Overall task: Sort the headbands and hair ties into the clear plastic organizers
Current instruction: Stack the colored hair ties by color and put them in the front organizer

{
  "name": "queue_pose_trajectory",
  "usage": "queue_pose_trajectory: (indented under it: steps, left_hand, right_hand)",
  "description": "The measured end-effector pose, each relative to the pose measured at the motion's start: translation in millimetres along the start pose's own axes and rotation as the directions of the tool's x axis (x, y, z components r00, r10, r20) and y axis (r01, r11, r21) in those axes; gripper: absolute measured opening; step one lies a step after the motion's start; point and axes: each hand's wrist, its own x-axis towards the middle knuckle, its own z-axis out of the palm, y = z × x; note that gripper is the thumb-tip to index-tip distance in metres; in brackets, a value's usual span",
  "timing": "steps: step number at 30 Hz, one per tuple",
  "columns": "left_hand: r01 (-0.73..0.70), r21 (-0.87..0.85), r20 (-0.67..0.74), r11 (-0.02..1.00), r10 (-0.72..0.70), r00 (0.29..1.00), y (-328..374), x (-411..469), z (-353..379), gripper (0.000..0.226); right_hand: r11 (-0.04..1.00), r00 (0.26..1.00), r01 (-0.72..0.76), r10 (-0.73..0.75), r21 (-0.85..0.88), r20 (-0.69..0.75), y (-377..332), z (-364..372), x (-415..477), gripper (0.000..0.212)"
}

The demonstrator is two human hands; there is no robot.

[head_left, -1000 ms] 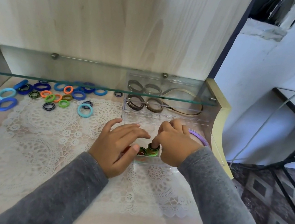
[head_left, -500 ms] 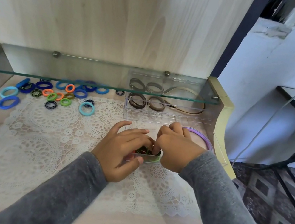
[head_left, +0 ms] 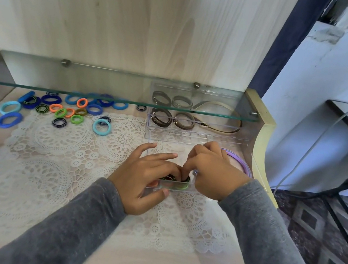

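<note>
Head view: the right hand (head_left: 212,173) is curled downward, its fingertips pinching a few small hair ties (head_left: 182,186) inside the near organizer (head_left: 170,189). These are green and dark rings standing on edge, packed side by side against its near wall. The left hand (head_left: 144,177) steadies the same box: the thumb presses the outside of the near wall, the lower fingers bend over the rim towards the ties, and two fingers stretch out straight above it. The clear walls make the box's full outline hard to follow.

Just right of the right hand a purple headband (head_left: 240,165) lies flat, its arc bulging to the right. The hand hides most of it, and I cannot tell whether it sits in the box or beside it.

Behind the hands the far organizer (head_left: 191,132) lies with its long axis left to right. It holds two brown hair ties (head_left: 161,117) at its left end and a beige headband (head_left: 226,130) lying along the box, closed curve to the right and ends to the left. A glass shelf (head_left: 84,80) overhangs it and doubles these shapes.

Well to the left, loose hair ties (head_left: 101,126) in blue, light blue, orange, green and dark stripes lie flat along the back of a white lace mat (head_left: 47,156).
</note>
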Motion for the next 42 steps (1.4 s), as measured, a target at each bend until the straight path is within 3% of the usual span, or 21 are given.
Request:
queue_pose_trajectory:
  steps: [3, 6, 8, 12, 16, 25, 31, 36, 39, 42]
  left_hand:
    - [-0.003, -0.007, -0.002, 1.000, 0.003, 1.000, -0.6, 0.2, 0.3, 0.039]
    - [0.001, -0.030, -0.020, 1.000, -0.002, 1.000, 1.0, 0.3, -0.2, 0.040]
    - [0.014, -0.015, -0.063, 1.000, -0.015, 0.998, 3.7, 0.4, -1.3, 0.038]
    - [0.144, 0.141, -0.184, 0.980, -0.117, 0.976, 7.3, 1.0, -3.4, 0.038]
    - [0.266, 0.262, -0.154, 0.928, -0.232, 0.960, 5.1, 1.9, 0.4, 0.042]
    - [0.238, 0.261, -0.112, 0.936, -0.216, 0.970, 2.7, 0.7, 2.0, 0.040]
    - [0.243, 0.264, -0.099, 0.934, -0.224, 0.970, 1.9, 1.1, 1.8, 0.039]
    - [0.276, 0.243, -0.209, 0.930, -0.228, 0.951, 3.6, 1.2, 0.4, 0.042]
    - [0.330, 0.214, -0.342, 0.919, -0.246, 0.907, 3.8, 1.8, -4.6, 0.040]
    - [0.409, 0.195, -0.438, 0.891, -0.294, 0.850, 1.0, 0.6, -13.5, 0.041]
  right_hand:
    - [0.992, 0.984, 0.004, 0.019, 0.127, -0.175, 10.4, 4.1, 1.0, 0.044]
    - [0.971, 0.919, -0.002, 0.096, 0.239, -0.383, 17.3, 19.0, 6.7, 0.044]
    - [0.970, 0.889, -0.035, 0.139, 0.239, -0.435, 18.6, 32.0, 9.2, 0.040]
    - [0.987, 0.892, -0.058, 0.119, 0.150, -0.436, 16.5, 45.7, 7.1, 0.035]
    - [0.995, 0.901, -0.051, 0.083, 0.085, -0.426, 13.0, 46.7, 6.3, 0.029]
    - [0.996, 0.847, 0.009, 0.042, 0.093, -0.530, 17.2, 56.0, 10.0, 0.028]
    - [0.994, 0.876, -0.016, 0.065, 0.107, -0.477, 16.7, 54.0, 9.2, 0.027]
    - [0.985, 0.897, -0.047, 0.116, 0.169, -0.427, 16.8, 49.4, 6.5, 0.032]
    - [0.976, 0.861, -0.074, 0.166, 0.205, -0.481, 12.1, 50.3, 10.8, 0.035]
    - [0.964, 0.759, -0.023, 0.190, 0.266, -0.622, -1.4, 49.8, 19.3, 0.044]
